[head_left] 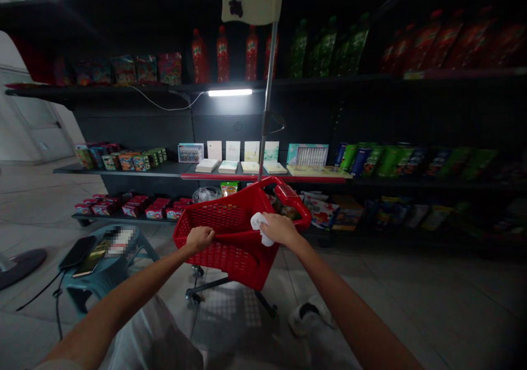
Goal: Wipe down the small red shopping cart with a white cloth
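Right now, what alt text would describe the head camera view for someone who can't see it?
A person's left hand grips the rim of a red wheeled shopping basket, while the right hand holds a white cloth against the basket. Behind it stand dark store shelves of bottled drinks, packets and boxes.

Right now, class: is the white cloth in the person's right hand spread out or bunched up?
Bunched up: the white cloth sits as a crumpled wad under the right hand, against the red basket.
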`<action>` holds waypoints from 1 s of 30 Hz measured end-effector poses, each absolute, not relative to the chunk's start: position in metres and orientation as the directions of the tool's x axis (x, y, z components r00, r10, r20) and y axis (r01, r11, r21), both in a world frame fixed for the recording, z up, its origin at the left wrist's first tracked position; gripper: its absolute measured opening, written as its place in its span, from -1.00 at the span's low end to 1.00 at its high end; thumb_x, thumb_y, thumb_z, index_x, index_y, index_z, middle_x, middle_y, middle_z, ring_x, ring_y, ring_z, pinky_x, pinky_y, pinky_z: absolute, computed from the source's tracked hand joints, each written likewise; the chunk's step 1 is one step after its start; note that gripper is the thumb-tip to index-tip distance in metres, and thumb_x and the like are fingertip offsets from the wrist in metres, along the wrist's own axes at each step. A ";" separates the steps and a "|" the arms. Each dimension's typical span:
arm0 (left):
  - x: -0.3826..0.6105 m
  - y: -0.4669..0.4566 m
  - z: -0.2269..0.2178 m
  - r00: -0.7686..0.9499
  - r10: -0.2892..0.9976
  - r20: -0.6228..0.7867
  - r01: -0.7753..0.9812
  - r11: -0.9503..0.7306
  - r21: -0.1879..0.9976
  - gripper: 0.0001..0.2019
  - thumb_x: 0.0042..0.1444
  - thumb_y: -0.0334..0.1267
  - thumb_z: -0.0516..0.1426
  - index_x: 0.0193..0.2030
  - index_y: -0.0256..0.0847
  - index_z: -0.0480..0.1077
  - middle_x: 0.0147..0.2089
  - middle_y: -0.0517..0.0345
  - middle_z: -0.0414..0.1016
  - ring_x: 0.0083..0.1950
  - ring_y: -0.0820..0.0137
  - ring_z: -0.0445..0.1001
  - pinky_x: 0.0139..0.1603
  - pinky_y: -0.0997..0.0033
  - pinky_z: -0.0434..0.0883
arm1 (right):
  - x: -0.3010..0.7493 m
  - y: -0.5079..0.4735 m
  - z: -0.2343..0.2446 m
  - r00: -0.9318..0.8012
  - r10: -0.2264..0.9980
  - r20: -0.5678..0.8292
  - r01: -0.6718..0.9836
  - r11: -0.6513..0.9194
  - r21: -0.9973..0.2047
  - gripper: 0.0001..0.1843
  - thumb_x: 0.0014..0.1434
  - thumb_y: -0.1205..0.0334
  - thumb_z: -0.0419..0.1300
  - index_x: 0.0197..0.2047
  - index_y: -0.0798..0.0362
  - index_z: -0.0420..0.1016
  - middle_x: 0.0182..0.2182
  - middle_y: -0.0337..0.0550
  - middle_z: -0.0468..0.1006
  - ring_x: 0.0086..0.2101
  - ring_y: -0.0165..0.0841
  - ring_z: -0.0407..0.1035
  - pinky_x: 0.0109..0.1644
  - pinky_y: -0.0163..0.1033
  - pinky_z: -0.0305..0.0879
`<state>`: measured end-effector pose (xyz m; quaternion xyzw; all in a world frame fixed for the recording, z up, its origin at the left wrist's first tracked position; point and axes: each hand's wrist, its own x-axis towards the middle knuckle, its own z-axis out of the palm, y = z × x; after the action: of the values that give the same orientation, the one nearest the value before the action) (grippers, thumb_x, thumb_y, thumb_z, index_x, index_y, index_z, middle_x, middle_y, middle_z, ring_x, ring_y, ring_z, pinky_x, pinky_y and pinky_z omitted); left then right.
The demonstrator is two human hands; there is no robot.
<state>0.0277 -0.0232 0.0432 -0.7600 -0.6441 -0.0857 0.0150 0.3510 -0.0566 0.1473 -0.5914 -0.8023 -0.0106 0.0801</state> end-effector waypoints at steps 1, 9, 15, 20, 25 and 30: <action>0.023 -0.022 0.043 0.162 0.975 0.155 0.980 -0.177 0.091 -0.55 0.36 -0.08 -0.10 -0.27 -0.11 0.59 -0.16 0.01 0.68 -0.10 0.21 0.62 -0.15 0.35 0.32 | 0.352 -0.061 0.147 -0.335 0.928 0.160 0.936 0.348 -0.059 -0.58 0.34 0.13 0.04 0.17 0.05 0.48 0.06 0.06 0.61 0.02 -0.15 0.52 0.05 -0.16 0.30; -0.005 -0.011 0.043 0.197 0.960 0.198 0.968 -0.223 0.118 -0.57 0.34 -0.07 -0.07 -0.33 -0.13 0.57 -0.20 0.04 0.67 -0.13 0.25 0.61 -0.19 0.38 0.27 | 0.378 -0.074 0.150 -0.567 0.780 0.265 0.813 0.581 0.031 -0.68 0.26 0.30 0.10 0.05 0.04 0.51 -0.01 -0.05 0.56 -0.01 -0.23 0.45 0.08 -0.21 0.24; -0.019 0.004 0.043 0.218 0.962 0.166 0.956 -0.245 0.162 -0.59 0.32 -0.08 -0.06 -0.32 -0.12 0.57 -0.19 0.08 0.67 -0.10 0.26 0.59 -0.16 0.39 0.29 | 0.399 -0.059 0.166 -0.525 0.828 0.198 0.821 0.554 -0.139 -0.77 0.29 0.31 0.04 -0.11 0.05 0.51 -0.13 -0.09 0.59 -0.14 -0.30 0.47 -0.05 -0.28 0.23; -0.026 0.009 0.045 0.263 0.953 0.153 0.937 -0.290 0.195 -0.60 0.34 -0.04 -0.05 -0.33 -0.09 0.54 -0.18 0.16 0.67 -0.08 0.31 0.59 -0.12 0.43 0.31 | 0.392 -0.055 0.163 -0.345 0.922 0.177 0.899 0.379 -0.221 -0.73 0.29 0.25 0.03 -0.07 0.03 0.52 0.00 -0.06 0.63 -0.03 -0.24 0.49 -0.02 -0.26 0.22; -0.026 0.011 0.045 0.255 0.953 0.162 0.933 -0.287 0.219 -0.61 0.36 -0.08 -0.05 -0.34 -0.10 0.53 -0.18 0.16 0.67 -0.11 0.34 0.59 -0.13 0.42 0.33 | 0.386 -0.045 0.168 -0.287 0.954 0.085 0.927 0.299 -0.225 -0.71 0.29 0.19 0.02 -0.10 0.00 0.55 -0.05 -0.09 0.66 -0.09 -0.22 0.53 -0.13 -0.26 0.18; -0.029 0.017 0.045 0.287 0.946 0.148 0.925 -0.314 0.213 -0.60 0.35 -0.04 -0.03 -0.34 -0.11 0.54 -0.21 0.13 0.66 -0.16 0.34 0.60 -0.17 0.43 0.33 | 0.382 -0.035 0.178 -0.291 0.955 -0.057 0.941 0.275 -0.199 -0.68 0.29 0.19 0.01 -0.13 0.06 0.58 -0.13 -0.05 0.67 -0.17 -0.24 0.54 -0.23 -0.28 0.12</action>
<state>-0.0286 0.0171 0.0453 -0.8010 -0.5842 -0.1236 -0.0428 0.3823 -0.0347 0.1778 -0.5941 -0.7976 0.0973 0.0370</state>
